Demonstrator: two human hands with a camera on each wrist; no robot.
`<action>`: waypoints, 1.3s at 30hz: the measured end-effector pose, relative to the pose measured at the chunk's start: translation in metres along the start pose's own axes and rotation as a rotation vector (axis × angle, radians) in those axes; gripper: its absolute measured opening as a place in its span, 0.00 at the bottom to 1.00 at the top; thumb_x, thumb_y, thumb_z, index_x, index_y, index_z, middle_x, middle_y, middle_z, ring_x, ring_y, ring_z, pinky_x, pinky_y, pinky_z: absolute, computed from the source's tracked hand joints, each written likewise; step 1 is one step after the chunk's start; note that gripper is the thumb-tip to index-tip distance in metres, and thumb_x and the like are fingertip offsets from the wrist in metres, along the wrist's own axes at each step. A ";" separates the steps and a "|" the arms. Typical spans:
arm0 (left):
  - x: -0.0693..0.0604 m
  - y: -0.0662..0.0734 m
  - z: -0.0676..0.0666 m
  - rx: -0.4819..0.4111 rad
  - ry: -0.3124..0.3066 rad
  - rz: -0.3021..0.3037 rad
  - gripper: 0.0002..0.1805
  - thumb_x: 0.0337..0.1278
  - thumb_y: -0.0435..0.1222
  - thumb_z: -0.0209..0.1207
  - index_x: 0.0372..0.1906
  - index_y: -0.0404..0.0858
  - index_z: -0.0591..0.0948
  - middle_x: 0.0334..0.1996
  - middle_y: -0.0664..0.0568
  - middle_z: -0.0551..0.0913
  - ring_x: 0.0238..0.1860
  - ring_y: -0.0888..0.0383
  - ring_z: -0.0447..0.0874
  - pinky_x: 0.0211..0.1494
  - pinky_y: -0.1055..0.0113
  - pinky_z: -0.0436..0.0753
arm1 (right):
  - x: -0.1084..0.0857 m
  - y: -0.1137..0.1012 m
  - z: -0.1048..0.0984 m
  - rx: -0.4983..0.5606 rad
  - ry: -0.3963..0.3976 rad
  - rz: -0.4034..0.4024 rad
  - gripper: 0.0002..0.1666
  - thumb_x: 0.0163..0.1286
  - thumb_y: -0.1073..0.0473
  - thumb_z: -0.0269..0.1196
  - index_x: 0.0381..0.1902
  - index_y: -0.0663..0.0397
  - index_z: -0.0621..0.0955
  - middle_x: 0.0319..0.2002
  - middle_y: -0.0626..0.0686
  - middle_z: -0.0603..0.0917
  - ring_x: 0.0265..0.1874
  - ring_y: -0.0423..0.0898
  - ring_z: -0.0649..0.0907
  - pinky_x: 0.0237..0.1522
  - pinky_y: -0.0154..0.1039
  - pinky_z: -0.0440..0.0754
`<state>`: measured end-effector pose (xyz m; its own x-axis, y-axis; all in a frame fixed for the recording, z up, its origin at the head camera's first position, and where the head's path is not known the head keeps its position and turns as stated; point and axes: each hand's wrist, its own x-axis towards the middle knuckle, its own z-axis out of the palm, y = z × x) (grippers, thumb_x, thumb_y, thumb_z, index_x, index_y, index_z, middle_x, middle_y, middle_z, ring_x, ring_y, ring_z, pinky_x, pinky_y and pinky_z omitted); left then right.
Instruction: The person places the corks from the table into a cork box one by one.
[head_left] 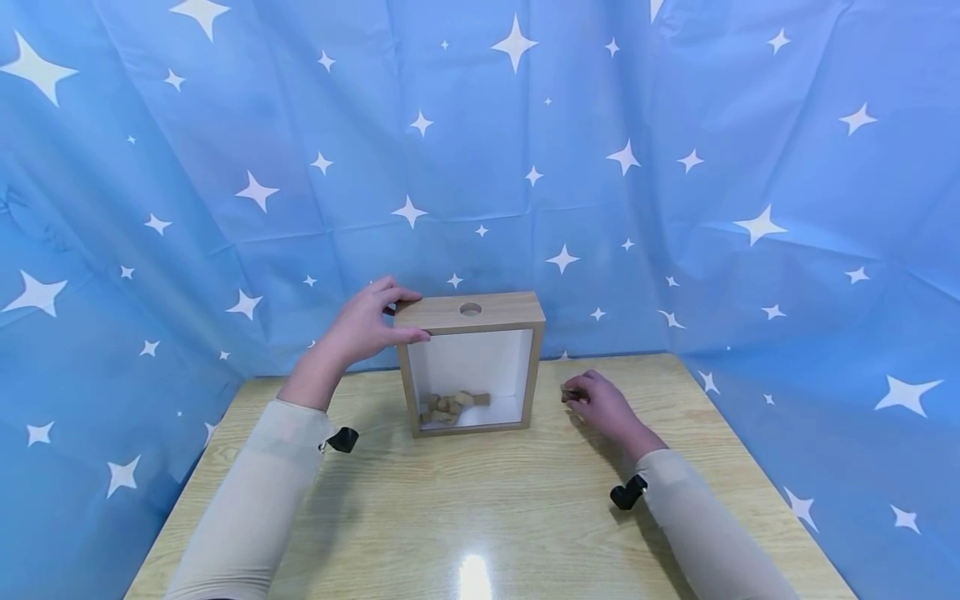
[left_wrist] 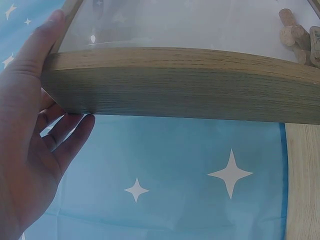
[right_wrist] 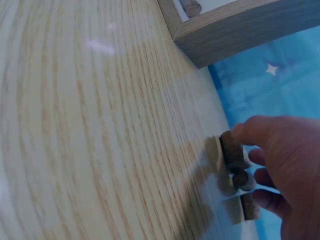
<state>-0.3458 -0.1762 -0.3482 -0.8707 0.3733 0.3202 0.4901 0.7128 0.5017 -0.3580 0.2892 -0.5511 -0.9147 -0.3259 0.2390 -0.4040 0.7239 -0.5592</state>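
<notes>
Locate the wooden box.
In the head view, the wooden box stands at the back of the table, between the left hand gripping its top and the right hand.

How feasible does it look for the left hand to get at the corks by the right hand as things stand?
Probably not: the left hand grips the box by an upper corner, and the box stands between it and those loose corks.
</notes>
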 end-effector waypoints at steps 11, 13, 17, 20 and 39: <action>-0.001 0.001 0.000 -0.028 0.004 -0.011 0.39 0.58 0.55 0.82 0.72 0.47 0.85 0.51 0.54 0.77 0.55 0.47 0.77 0.57 0.47 0.78 | 0.001 0.000 0.004 -0.051 -0.027 0.004 0.16 0.74 0.68 0.74 0.57 0.62 0.87 0.48 0.55 0.84 0.48 0.53 0.85 0.55 0.57 0.85; -0.001 0.001 0.000 -0.024 0.004 -0.011 0.39 0.58 0.55 0.82 0.73 0.47 0.85 0.51 0.54 0.77 0.56 0.48 0.77 0.58 0.46 0.78 | 0.001 0.000 0.005 -0.061 -0.025 0.002 0.16 0.73 0.68 0.74 0.56 0.61 0.87 0.48 0.55 0.84 0.48 0.53 0.85 0.55 0.58 0.85; -0.001 0.002 -0.002 -0.017 0.000 -0.012 0.41 0.57 0.57 0.82 0.73 0.47 0.84 0.52 0.54 0.78 0.56 0.49 0.77 0.60 0.46 0.79 | 0.000 -0.002 0.007 -0.086 -0.027 -0.003 0.13 0.74 0.67 0.74 0.53 0.58 0.85 0.45 0.53 0.83 0.45 0.51 0.83 0.52 0.57 0.84; -0.001 0.002 -0.002 -0.018 0.000 -0.013 0.41 0.57 0.58 0.82 0.73 0.47 0.84 0.53 0.54 0.78 0.57 0.49 0.77 0.60 0.46 0.79 | 0.000 -0.003 0.009 -0.096 -0.026 -0.013 0.11 0.74 0.67 0.73 0.49 0.56 0.83 0.42 0.52 0.81 0.42 0.50 0.81 0.48 0.54 0.83; -0.001 0.003 -0.001 -0.011 0.004 -0.008 0.40 0.58 0.54 0.83 0.73 0.46 0.84 0.53 0.54 0.78 0.56 0.48 0.77 0.60 0.45 0.78 | 0.000 -0.032 -0.002 0.106 0.087 -0.058 0.21 0.67 0.71 0.68 0.57 0.58 0.85 0.42 0.50 0.81 0.37 0.50 0.79 0.42 0.45 0.79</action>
<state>-0.3432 -0.1749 -0.3460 -0.8745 0.3649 0.3197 0.4835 0.7090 0.5133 -0.3450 0.2674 -0.5319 -0.8889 -0.3084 0.3388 -0.4575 0.6353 -0.6222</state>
